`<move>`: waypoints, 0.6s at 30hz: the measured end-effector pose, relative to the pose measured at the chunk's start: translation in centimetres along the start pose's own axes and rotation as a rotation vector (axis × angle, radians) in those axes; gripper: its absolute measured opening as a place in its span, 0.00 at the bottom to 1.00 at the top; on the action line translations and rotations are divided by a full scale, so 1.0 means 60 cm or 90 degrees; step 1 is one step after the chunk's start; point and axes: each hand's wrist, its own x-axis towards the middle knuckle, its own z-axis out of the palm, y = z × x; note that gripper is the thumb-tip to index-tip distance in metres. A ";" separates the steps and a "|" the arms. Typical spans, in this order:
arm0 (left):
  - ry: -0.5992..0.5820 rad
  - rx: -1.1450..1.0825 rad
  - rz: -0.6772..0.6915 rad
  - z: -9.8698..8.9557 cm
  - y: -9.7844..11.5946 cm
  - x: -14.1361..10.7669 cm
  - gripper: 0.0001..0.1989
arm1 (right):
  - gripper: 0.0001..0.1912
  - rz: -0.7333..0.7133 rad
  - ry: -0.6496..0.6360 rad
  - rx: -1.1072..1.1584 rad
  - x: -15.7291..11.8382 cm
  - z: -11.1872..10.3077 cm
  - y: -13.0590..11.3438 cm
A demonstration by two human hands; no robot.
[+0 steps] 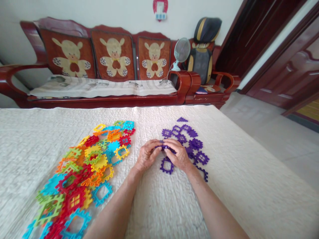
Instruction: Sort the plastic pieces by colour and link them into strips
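Out at twelve o'clock, left hand (149, 155) and right hand (178, 154) nearly meet, curled, both pinching a dark purple piece (163, 147), mostly hidden

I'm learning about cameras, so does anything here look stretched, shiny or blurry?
Head view: the door slants, probably wide-lens stretching, with pale shiny streaks; head view again: the purple piece held by the left hand and right hand looks soft, partly hidden.
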 end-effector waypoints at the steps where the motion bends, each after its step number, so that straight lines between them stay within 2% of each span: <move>1: 0.007 -0.015 0.000 0.000 0.000 0.002 0.11 | 0.14 0.004 0.001 0.004 -0.001 -0.001 0.001; 5: 0.100 -0.080 -0.050 -0.003 -0.001 0.007 0.12 | 0.14 0.003 0.000 0.001 -0.002 -0.007 -0.002; 7: 0.118 -0.093 -0.092 -0.005 -0.001 0.008 0.13 | 0.13 0.008 0.003 0.002 -0.002 -0.011 -0.007; 12: 0.098 -0.154 -0.168 -0.004 -0.003 0.005 0.16 | 0.13 0.050 0.061 -0.011 0.000 -0.009 -0.015; 16: 0.067 -0.172 -0.147 -0.001 -0.002 0.004 0.15 | 0.14 0.051 0.058 -0.029 0.001 0.001 -0.011; 18: 0.049 -0.172 -0.136 -0.002 0.002 0.004 0.14 | 0.11 0.054 0.064 -0.019 0.003 0.003 -0.011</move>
